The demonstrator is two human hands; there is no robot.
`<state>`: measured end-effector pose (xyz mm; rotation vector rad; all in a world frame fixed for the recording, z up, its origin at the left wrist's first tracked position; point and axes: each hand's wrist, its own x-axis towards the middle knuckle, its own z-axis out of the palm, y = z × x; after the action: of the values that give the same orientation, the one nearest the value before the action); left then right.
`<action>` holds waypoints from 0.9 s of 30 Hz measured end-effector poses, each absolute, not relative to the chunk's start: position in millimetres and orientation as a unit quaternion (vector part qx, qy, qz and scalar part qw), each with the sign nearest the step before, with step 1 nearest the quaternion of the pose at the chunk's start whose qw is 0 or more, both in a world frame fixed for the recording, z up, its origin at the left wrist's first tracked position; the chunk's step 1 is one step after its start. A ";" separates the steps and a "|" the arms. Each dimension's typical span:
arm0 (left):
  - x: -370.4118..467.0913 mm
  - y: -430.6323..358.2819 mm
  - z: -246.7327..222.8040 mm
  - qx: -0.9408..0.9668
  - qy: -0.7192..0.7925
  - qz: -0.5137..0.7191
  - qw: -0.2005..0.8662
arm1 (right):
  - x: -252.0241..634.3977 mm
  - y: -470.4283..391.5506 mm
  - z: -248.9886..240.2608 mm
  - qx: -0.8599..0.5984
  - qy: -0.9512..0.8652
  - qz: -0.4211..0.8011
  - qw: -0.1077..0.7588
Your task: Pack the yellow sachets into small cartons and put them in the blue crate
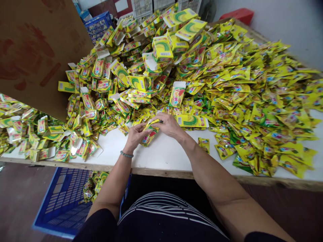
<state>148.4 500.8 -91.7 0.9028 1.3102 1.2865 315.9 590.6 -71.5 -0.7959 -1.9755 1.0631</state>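
Observation:
Just above the table's front part, my left hand (138, 135) holds a small yellow and green box (150, 135) with a red fruit print. Over the upper end of this box, my right hand (168, 124) pinches a small yellow packet (153, 121), its fingers touching the box area. Whether the packet is partly inside the box cannot be made out. Right of my right hand lies a flat yellow box (191, 121) with a white flap. A single yellow packet (204, 144) rests near my right forearm. Another box (177, 94) leans upright behind my hands.
A big heap of packets (234, 90) covers the right side of the white table (166, 158). Small boxes (141, 82) pile up behind and left. A large cardboard carton (37, 53) stands at left. Below the table edge sits a blue crate (63, 201) with packets.

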 end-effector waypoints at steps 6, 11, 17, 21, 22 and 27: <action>151.2 498.2 -88.4 0.378 0.544 0.549 0.510 | 318.6 592.1 -70.7 -0.318 -0.753 0.465 0.340; 151.9 495.0 -87.5 0.386 0.538 0.542 0.518 | 326.4 596.8 -67.5 -0.295 -0.766 0.509 0.260; 151.8 496.7 -89.5 0.408 0.536 0.485 0.558 | 320.7 591.5 -69.1 -0.335 -0.765 0.474 0.279; 149.7 498.6 -90.9 0.395 0.538 0.496 0.556 | 319.0 590.1 -68.0 -0.329 -0.767 0.461 0.303; 149.0 498.6 -91.0 0.394 0.537 0.497 0.557 | 319.8 590.5 -67.4 -0.322 -0.774 0.456 0.299; 147.5 497.4 -90.8 0.399 0.540 0.484 0.560 | 320.4 589.4 -68.2 -0.315 -0.818 0.408 0.257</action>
<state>147.5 497.4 -90.8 0.9413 1.2737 1.1412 320.4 589.4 -68.2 -0.8539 -2.2192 1.1060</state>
